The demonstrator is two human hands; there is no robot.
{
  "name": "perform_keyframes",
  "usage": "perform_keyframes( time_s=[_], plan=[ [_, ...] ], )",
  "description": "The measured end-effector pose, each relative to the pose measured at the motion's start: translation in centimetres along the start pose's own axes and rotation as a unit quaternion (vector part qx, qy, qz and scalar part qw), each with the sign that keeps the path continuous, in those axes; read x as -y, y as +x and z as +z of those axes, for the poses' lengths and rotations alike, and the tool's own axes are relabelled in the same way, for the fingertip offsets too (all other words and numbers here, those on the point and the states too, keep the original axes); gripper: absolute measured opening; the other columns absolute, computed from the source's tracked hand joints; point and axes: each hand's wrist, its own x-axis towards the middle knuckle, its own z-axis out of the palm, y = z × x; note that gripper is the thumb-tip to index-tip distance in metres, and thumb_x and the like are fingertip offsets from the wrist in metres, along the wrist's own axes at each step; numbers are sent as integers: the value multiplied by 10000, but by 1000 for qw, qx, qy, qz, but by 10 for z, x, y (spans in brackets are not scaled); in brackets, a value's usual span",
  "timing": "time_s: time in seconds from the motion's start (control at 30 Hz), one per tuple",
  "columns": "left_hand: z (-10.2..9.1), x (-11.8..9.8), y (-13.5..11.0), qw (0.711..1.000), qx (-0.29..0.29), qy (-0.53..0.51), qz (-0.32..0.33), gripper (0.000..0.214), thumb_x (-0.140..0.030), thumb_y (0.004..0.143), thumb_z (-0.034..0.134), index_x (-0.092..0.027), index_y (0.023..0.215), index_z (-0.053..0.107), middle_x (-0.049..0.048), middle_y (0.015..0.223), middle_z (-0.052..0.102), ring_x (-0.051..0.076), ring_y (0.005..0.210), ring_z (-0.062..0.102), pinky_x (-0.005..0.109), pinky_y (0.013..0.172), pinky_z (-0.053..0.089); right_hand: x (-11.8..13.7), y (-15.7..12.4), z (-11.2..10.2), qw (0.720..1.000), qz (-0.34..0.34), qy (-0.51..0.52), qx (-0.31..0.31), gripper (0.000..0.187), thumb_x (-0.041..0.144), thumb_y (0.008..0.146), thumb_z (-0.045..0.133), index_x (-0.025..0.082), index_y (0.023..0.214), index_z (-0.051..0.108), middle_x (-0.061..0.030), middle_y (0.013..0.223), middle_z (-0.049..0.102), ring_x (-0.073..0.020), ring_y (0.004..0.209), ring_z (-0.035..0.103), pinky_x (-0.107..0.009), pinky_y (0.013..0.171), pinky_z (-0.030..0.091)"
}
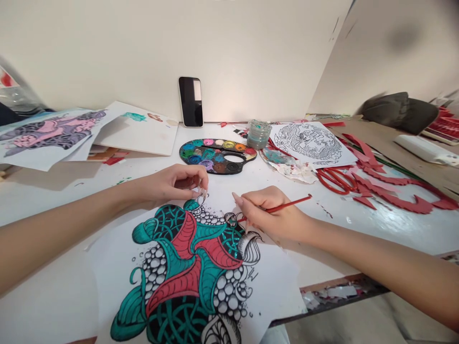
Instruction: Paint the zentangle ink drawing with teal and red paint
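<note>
A sheet with a teal, red and black patterned drawing [190, 272] lies on the white table [57, 200] in front of me. My right hand [267, 210] grips a thin red paintbrush [289, 204], whose tip touches the drawing near its upper right part. My left hand [177, 184] rests at the sheet's top edge with the fingers curled and pressed down on the paper. Behind the hands lies a dark paint palette [217, 155] with several coloured wells.
A phone [191, 102] leans upright on the wall. A small jar [258, 134] and a black-line drawing [310, 142] sit right of the palette. Red scissors [335, 179] and red paper cut-outs [390, 188] lie at right. Painted sheets [46, 136] are stacked at left.
</note>
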Motion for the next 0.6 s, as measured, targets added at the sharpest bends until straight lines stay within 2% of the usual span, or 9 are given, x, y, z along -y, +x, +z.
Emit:
perform_keyframes(
  time_s=[0.2,0.33,0.6],
  plan=[
    [0,1,1,1000,-2,1,4,49,-196,882,677,-191,915,641,18,910,566,126,814,508,259,684,374,1,1,-1,1000,11,-17,-4,472,266,1020,576,149,580,448,47,513,482,-26,470,355,-168,431,273],
    [1,0,2,1000,-5,-3,4,50,-198,877,682,-193,907,643,12,906,572,122,811,510,249,682,373,2,0,-1,1000,-10,-21,14,468,283,1032,557,143,591,484,26,540,543,-29,480,414,-168,459,322],
    [1,-2,1,1000,-3,-7,-5,72,-237,880,691,-191,907,643,24,888,562,136,804,507,247,661,375,2,0,-1,999,-34,-35,20,457,258,1027,555,164,598,430,33,540,511,-36,484,398,-179,471,323]
  ],
)
